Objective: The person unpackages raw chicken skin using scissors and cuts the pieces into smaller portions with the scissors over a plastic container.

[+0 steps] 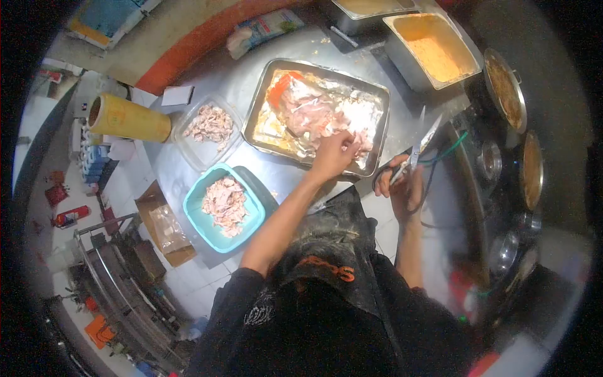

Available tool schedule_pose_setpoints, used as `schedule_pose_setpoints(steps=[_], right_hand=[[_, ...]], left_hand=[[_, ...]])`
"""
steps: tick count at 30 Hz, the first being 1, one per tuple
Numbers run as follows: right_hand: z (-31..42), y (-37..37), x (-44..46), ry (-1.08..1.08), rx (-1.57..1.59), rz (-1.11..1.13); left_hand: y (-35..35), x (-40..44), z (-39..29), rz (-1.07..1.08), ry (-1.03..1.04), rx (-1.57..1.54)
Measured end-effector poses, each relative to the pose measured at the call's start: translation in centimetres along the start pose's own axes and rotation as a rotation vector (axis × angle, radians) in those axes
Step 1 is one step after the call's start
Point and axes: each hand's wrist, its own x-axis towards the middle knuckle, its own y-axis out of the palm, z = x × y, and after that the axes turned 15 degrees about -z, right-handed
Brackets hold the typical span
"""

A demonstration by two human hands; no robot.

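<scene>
scissors spread, meat in the tray.
my left fingers look pinched on the limp, pale meat; my right fingers curl round the handles, slim metal blades parted, clear of it. best, i judge: stretch the slippery flesh taut, left fingertips well off the blades. ragged soft bits heap in the teal plastic tub.

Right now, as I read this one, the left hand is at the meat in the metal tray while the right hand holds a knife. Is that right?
Not quite: the right hand holds scissors, not a knife, as the head view shows. The left hand is indeed at the meat in the metal tray.
</scene>
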Motion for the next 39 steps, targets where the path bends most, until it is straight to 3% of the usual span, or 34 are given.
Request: schedule_pose_setpoints(steps=[4,7,12,15,18,21,22,25,28,31,32,35,39], right_hand=[[0.0,1.7,1.0,-0.079,-0.553,-0.190],[-3.4,2.3,2.4,-0.322,-0.470,-0.242],[-3.2,3.5,3.8,-0.102,-0.581,-0.265],[-4.1,3.4,4.5,-0.070,-0.493,-0.360],[-3.5,3.6,5.0,-0.164,-0.493,-0.362],[-2.9,3.3,5.4,-0.140,-0.489,-0.336],[-2.6,3.3,5.6,-0.126,-0.506,-0.322],[-2.0,3.5,6.1,-0.087,-0.556,-0.283],[-1.6,4.2,6.2,-0.095,-0.658,-0.180],[-2.3,5.0,5.8,-0.083,-0.639,-0.097],[-2.0,5.3,5.3,-0.016,-0.632,-0.108],[-3.3,4.7,5.1,-0.106,-0.661,-0.111],[-4.4,4.7,4.5,-0.135,-0.608,-0.050]], left_hand=[[-1.9,0.3,-0.6,0.041,-0.231,-0.418],[-2.8,0.5,-0.9,0.037,-0.364,-0.604],[-3.8,0.9,-1.5,0.045,-0.443,-0.682],[-4.6,0.8,-2.5,-0.002,-0.533,-0.707],[-4.7,0.8,0.0,-0.164,-0.497,-0.729],[-6.6,0.3,-1.2,-0.326,-0.541,-1.038],[-7.1,0.4,-0.8,-0.353,-0.543,-1.026],[-8.5,0.2,-1.3,-0.146,-0.665,-0.749],[-6.9,-0.8,-1.3,0.108,-0.682,-0.664],[-5.1,-1.1,-1.6,0.086,-0.606,-0.797],[-4.5,-0.9,-0.8,0.063,-0.627,-0.816],[-5.0,-0.4,-2.2,-0.121,-0.700,-0.779],[-4.6,0.2,-2.7,-0.218,-0.752,-0.993]])
